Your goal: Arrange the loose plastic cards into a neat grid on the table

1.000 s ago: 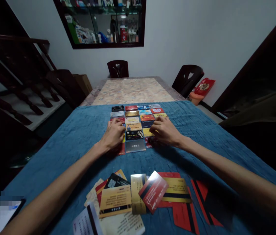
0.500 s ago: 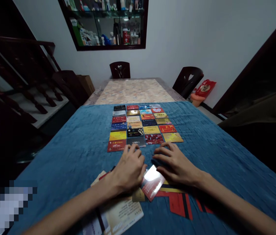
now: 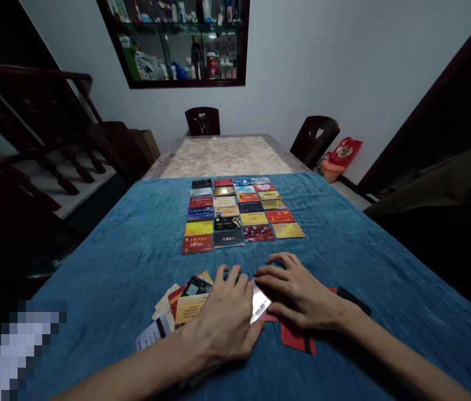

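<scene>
My left hand (image 3: 229,314) lies palm down, fingers stretched out, over the right side of a loose pile of cards. A tan card (image 3: 189,309), a black card (image 3: 197,285) and a white card with a dark stripe (image 3: 151,335) stick out beside it. My right hand (image 3: 296,289) has its fingers apart, resting on a shiny pale card (image 3: 259,303) between both hands. Under and beside its palm are red cards (image 3: 294,337) with dark stripes, and a black card (image 3: 353,301) shows beyond the wrist. What lies beneath both palms is hidden.
Several colourful cards (image 3: 227,223) lie face up in neat rows further up the blue cloth (image 3: 135,239). Beyond is the patterned tabletop (image 3: 231,156). Dark chairs (image 3: 202,121) surround the table, and a red bag (image 3: 345,150) is at the right wall.
My left hand has moved nearer to me and slightly right. The large cream card at the front no longer shows. The shiny card has shifted away from me, partly under my right fingers.
</scene>
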`<state>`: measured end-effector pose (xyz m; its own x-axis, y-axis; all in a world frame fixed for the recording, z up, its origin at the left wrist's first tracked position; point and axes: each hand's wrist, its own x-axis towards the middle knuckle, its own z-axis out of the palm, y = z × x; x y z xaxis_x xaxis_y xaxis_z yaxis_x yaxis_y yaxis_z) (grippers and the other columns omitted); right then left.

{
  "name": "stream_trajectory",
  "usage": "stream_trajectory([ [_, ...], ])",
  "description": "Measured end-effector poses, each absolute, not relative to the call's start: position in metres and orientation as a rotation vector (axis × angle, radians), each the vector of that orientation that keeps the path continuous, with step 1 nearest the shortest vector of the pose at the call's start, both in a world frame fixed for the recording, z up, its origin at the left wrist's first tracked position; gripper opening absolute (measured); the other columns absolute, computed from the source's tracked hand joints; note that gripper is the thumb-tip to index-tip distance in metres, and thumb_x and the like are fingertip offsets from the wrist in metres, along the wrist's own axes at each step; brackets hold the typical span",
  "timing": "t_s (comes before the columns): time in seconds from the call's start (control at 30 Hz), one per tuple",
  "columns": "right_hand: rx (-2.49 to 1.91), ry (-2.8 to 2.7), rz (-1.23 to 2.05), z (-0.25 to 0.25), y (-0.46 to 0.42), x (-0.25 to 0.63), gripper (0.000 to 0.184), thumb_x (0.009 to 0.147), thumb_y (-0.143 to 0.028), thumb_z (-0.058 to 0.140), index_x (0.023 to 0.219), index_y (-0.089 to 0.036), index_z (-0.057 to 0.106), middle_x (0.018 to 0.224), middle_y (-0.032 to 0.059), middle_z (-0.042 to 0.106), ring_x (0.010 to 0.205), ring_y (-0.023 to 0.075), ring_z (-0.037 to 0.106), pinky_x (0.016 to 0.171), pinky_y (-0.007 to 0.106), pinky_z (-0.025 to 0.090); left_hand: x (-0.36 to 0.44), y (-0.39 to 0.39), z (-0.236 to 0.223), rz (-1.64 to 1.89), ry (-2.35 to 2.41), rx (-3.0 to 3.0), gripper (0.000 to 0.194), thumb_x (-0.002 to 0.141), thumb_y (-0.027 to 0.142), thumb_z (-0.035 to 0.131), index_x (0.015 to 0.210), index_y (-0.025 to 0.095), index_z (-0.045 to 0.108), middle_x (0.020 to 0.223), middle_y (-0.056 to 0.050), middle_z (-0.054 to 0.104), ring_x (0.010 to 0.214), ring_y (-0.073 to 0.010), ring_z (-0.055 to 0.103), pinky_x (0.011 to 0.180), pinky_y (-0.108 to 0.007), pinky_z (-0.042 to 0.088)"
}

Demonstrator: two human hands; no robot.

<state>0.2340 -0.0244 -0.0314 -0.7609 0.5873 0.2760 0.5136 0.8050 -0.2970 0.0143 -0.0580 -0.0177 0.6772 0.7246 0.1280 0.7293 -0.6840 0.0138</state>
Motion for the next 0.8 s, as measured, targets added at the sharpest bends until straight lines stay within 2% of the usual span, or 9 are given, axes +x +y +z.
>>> stream_trajectory([
  [0.37, -0.833, -2.643, 0.185, -0.032, -0.025, 0.24, 0.037, 0.095, -0.041, 0.055, 0.12, -0.016, 0.064, 0.118, 0.0152, 0.067, 0.115, 0.0304, 0.049, 0.096, 0.053, 0.041, 0.013, -0.055, -0.011, -0.154, -1.278, -2.92, 0.036, 0.083, 0.038, 0.06, 0.11, 0.014, 0.063, 0.112, -0.016, 0.062, 0.109, -0.0344, 0.051, 0.097, -0.053, 0.041],
  [0.5, -0.797, -2.638, 0.177, -0.031, -0.026, 0.24, 0.035, 0.095, -0.039, 0.054, 0.118, -0.015, 0.065, 0.125, 0.0151, 0.066, 0.12, 0.0301, 0.047, 0.099, 0.052, 0.041, 0.013, -0.055, -0.009, -0.153, -1.296, -2.937, 0.028, 0.086, 0.031, 0.056, 0.107, 0.014, 0.062, 0.112, -0.015, 0.062, 0.107, -0.0319, 0.051, 0.096, -0.051, 0.042],
  [0.8, -0.743, -2.624, 0.128, -0.036, -0.024, 0.239, 0.035, 0.097, -0.039, 0.053, 0.12, -0.017, 0.068, 0.117, 0.0143, 0.071, 0.119, 0.0301, 0.051, 0.096, 0.052, 0.042, 0.014, -0.054, -0.005, -0.158, -1.275, -2.975, 0.02, 0.09, 0.025, 0.05, 0.1, 0.014, 0.064, 0.103, -0.013, 0.062, 0.102, -0.0283, 0.052, 0.094, -0.048, 0.042],
])
